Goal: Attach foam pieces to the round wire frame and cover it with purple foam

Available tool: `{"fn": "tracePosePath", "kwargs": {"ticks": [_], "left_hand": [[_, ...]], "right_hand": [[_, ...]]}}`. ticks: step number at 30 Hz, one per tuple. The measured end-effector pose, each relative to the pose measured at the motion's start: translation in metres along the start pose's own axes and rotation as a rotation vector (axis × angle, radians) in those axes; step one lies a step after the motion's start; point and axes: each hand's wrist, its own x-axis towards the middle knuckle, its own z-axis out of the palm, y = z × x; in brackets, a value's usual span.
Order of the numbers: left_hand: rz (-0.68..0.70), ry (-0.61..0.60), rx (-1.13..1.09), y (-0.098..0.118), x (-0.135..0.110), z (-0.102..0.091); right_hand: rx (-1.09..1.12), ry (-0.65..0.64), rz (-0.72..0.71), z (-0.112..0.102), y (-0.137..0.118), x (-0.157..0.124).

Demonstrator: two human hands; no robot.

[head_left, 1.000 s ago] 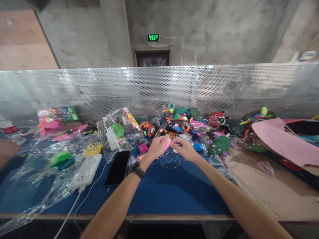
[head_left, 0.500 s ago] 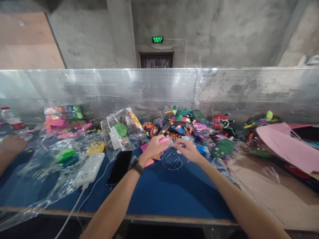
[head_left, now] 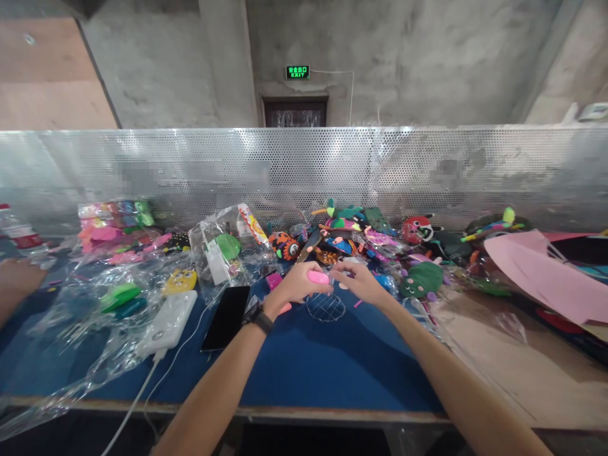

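A bright pink lump of what looks like modelling clay (head_left: 318, 277) sits in my left hand (head_left: 297, 285), its fingers closed around it. Close beside it, my right hand (head_left: 360, 283) has its fingers bent and pinched together near the lump's right end. Whatever lies between those fingertips is too small to make out. Below both hands, a round wire mesh piece (head_left: 325, 308) lies flat on the blue table top (head_left: 327, 373). Part of an orange-pink piece (head_left: 285, 308) shows under my left wrist.
Behind my hands lies a heap of colourful clay toys (head_left: 346, 237) before a perforated metal screen (head_left: 304, 164). A black phone (head_left: 225, 318) and a white power bank (head_left: 168, 322) with a cable lie left. Another person's hand (head_left: 21, 282) is at far left. Pink sheets (head_left: 546, 272) lie right.
My left hand has turned slightly, so more of the pink lump shows. My right hand stays close to it. The whole view has shifted a little.
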Motion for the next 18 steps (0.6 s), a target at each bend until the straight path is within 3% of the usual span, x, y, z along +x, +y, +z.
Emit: {"fn": "tracePosePath", "kwargs": {"ticks": [8, 13, 15, 18], "left_hand": [[0.226, 0.031, 0.140, 0.006, -0.001, 0.003], [0.260, -0.002, 0.189, 0.005, 0.000, 0.010], [0.247, 0.006, 0.206, 0.004, 0.001, 0.010], [0.226, 0.064, 0.164, 0.006, 0.003, 0.007]], "right_hand": [[0.094, -0.206, 0.097, 0.001, -0.001, -0.003], [0.040, -0.316, 0.107, 0.002, -0.002, -0.005], [-0.030, -0.282, 0.038, 0.003, -0.004, -0.005], [-0.111, -0.117, -0.086, 0.002, -0.007, -0.002]]}}
